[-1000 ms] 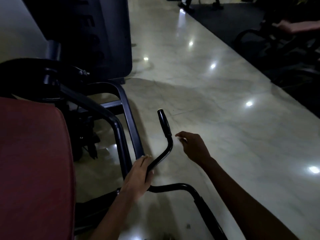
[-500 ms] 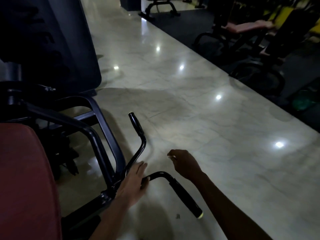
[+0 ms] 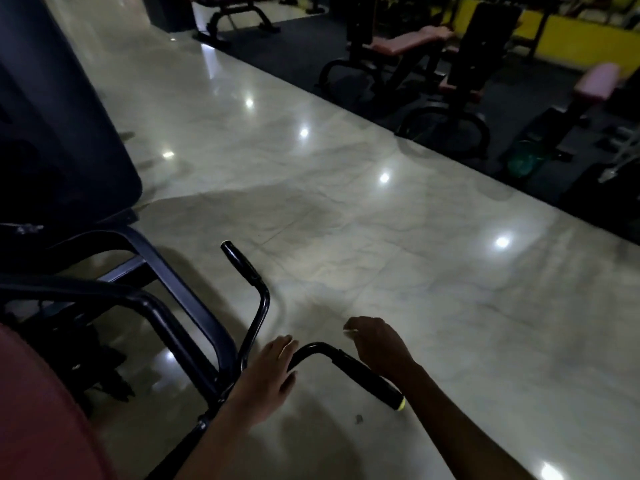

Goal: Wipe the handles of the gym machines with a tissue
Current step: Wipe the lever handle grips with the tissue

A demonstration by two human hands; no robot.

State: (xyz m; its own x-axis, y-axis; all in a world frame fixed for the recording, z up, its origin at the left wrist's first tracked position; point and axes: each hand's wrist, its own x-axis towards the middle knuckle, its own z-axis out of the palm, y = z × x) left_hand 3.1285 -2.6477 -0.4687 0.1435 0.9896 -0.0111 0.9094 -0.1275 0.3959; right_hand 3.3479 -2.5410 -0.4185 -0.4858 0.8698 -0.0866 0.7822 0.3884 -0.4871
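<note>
Both forearms are bare (no sleeves, watch or rings visible), left hand (image 3: pixel 273 370) and right hand (image 3: pixel 379 344) ungloved.

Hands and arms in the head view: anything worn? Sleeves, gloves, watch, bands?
Nothing worn that shows. The left hand and right hand are bare, no gloves, and no rings can be made out in the dim light. Both forearms are bare to the frame edge: no sleeves, watch or wristband visible.

Left hand (image 3: pixel 273 372): forearm enters from the lower edge, palm down, fingers extended and close together, pointing up and to the right. Right hand (image 3: pixel 379 344): forearm enters from the lower right, back of hand uppermost, fingers curled downward, pinching a small pale scrap at the fingertips.
</note>
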